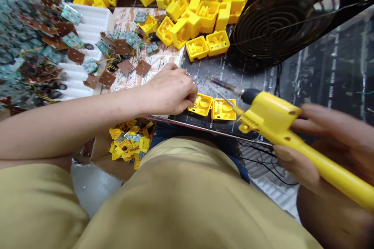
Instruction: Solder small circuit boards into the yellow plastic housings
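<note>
My left hand (175, 89) is closed, with its thumb and curled fingers at the left edge of a small yellow plastic casing (203, 105). That casing lies open side up near the bench's front edge. Beside it sits a second yellow casing (224, 109), also open side up. My right hand (324, 206), partly blurred, is wrapped around a yellow soldering iron (271, 113). The iron's dark tip points left and hovers beyond the two casings, and a thin metal tube runs below it. Whatever lies under my left fingertips is hidden.
Many yellow casings (193, 23) are heaped at the back. To the left, circuit boards with wires (32, 46) pile over a white foam tray (87, 19). A black fan (280, 23) stands back right. Below the bench, a cardboard box (102, 155) holds yellow pieces.
</note>
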### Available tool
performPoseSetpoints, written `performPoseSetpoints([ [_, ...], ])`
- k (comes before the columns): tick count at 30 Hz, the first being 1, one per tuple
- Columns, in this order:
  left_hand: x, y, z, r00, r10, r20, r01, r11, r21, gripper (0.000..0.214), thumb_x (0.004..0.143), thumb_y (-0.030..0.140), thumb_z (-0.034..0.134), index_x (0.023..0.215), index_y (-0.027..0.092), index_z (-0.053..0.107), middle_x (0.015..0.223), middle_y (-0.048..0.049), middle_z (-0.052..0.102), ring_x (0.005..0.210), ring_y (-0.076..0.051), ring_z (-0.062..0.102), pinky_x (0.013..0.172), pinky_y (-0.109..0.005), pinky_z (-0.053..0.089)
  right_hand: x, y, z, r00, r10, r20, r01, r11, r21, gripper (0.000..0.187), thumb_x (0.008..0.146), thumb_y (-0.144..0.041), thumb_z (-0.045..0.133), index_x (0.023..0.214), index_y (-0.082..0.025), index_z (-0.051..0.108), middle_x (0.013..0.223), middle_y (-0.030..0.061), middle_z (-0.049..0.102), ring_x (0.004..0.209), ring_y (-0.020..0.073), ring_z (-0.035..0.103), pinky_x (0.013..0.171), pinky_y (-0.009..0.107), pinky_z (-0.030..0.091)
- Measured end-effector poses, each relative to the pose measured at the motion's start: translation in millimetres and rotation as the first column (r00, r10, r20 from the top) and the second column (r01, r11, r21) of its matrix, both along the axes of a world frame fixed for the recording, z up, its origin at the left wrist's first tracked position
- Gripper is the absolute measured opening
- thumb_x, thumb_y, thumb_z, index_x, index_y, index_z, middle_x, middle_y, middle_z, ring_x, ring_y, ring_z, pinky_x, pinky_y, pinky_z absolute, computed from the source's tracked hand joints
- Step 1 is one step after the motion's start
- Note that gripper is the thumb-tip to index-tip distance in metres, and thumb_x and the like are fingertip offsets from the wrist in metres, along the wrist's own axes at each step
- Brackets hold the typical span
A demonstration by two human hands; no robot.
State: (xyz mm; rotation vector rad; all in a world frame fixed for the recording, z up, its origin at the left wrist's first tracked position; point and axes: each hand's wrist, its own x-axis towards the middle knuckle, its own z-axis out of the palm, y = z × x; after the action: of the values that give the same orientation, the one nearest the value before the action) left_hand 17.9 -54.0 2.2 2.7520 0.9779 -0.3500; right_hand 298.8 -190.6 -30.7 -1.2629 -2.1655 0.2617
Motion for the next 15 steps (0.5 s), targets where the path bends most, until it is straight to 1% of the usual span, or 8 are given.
performPoseSetpoints([
  [3, -4, -1, -4.0, 0.998, 0.019, 0.059, -0.017, 1.000, -0.023, 0.018, 0.084, 0.026, 0.057, 0.080, 0.023, 0.074, 0.076, -0.0002, 0.071, 0.087, -0.020, 0.062, 0.097, -0.041, 0.038, -8, 5, 7.5, 0.998, 0.057, -0.023, -0.057, 0.998, -0.001, 0.054, 0.092, -0.035, 0.065, 0.143, -0.037, 0.048, 0.101, 0.0001, 0.074, 0.077, 0.0152, 0.072, 0.061, 0.024, 0.060],
  [4, -5, -1, -4.5, 0.998, 0.024, 0.063, -0.022, 0.999, -0.033, 0.017, 0.084, 0.026, 0.058, 0.080, 0.023, 0.074, 0.077, -0.0005, 0.071, 0.088, -0.020, 0.062, 0.097, -0.042, 0.037, -11, 5, 11.0, 0.996, 0.084, -0.027, -0.084, 0.996, 0.012, 0.051, 0.092, -0.032, 0.065, 0.141, -0.036, 0.051, 0.094, -0.0003, 0.075, 0.075, 0.0131, 0.072, 0.061, 0.021, 0.058],
  [6, -4, -1, -4.3, 0.998, 0.037, 0.049, -0.034, 0.998, -0.053, 0.016, 0.084, 0.026, 0.058, 0.079, 0.022, 0.074, 0.079, -0.0014, 0.072, 0.090, -0.021, 0.062, 0.097, -0.043, 0.037, -19, 7, 17.1, 0.994, 0.110, -0.019, -0.110, 0.993, 0.037, 0.051, 0.092, -0.029, 0.066, 0.141, -0.034, 0.051, 0.085, -0.0009, 0.074, 0.071, 0.0105, 0.070, 0.064, 0.018, 0.056],
  [9, -4, -2, -3.3, 0.999, 0.045, 0.020, -0.044, 0.997, -0.063, 0.017, 0.085, 0.025, 0.058, 0.078, 0.021, 0.074, 0.083, -0.0026, 0.072, 0.092, -0.023, 0.062, 0.096, -0.044, 0.036, -27, 9, 20.2, 0.989, 0.140, -0.035, -0.138, 0.989, 0.058, 0.053, 0.092, -0.026, 0.065, 0.143, -0.031, 0.050, 0.083, -0.0004, 0.073, 0.075, 0.0108, 0.071, 0.070, 0.019, 0.057],
  [11, -4, -3, -3.4, 0.999, 0.032, 0.031, -0.030, 0.998, -0.053, 0.018, 0.085, 0.024, 0.057, 0.078, 0.021, 0.074, 0.082, -0.0029, 0.072, 0.093, -0.023, 0.061, 0.096, -0.044, 0.037, -25, 11, 18.3, 0.987, 0.150, -0.056, -0.147, 0.987, 0.060, 0.051, 0.093, -0.027, 0.064, 0.142, -0.030, 0.050, 0.086, 0.0006, 0.073, 0.080, 0.0122, 0.071, 0.073, 0.022, 0.058],
  [13, -4, -3, -4.1, 0.999, 0.015, 0.049, -0.013, 0.999, -0.041, 0.020, 0.085, 0.023, 0.055, 0.078, 0.021, 0.074, 0.081, -0.0031, 0.072, 0.092, -0.023, 0.061, 0.094, -0.044, 0.037, -16, 12, 14.6, 0.979, 0.202, -0.008, -0.201, 0.979, 0.044, 0.053, 0.091, -0.029, 0.067, 0.142, -0.029, 0.052, 0.093, 0.0016, 0.074, 0.082, 0.0127, 0.072, 0.072, 0.022, 0.058],
  [15, -4, -3, -4.6, 0.999, 0.004, 0.055, -0.002, 0.999, -0.036, 0.021, 0.085, 0.022, 0.054, 0.078, 0.021, 0.074, 0.080, -0.0037, 0.072, 0.091, -0.023, 0.061, 0.093, -0.044, 0.037, -4, 11, 10.0, 0.981, 0.184, 0.065, -0.185, 0.983, 0.018, 0.052, 0.086, -0.035, 0.073, 0.136, -0.033, 0.057, 0.095, -0.0003, 0.074, 0.078, 0.0117, 0.071, 0.067, 0.019, 0.057],
])
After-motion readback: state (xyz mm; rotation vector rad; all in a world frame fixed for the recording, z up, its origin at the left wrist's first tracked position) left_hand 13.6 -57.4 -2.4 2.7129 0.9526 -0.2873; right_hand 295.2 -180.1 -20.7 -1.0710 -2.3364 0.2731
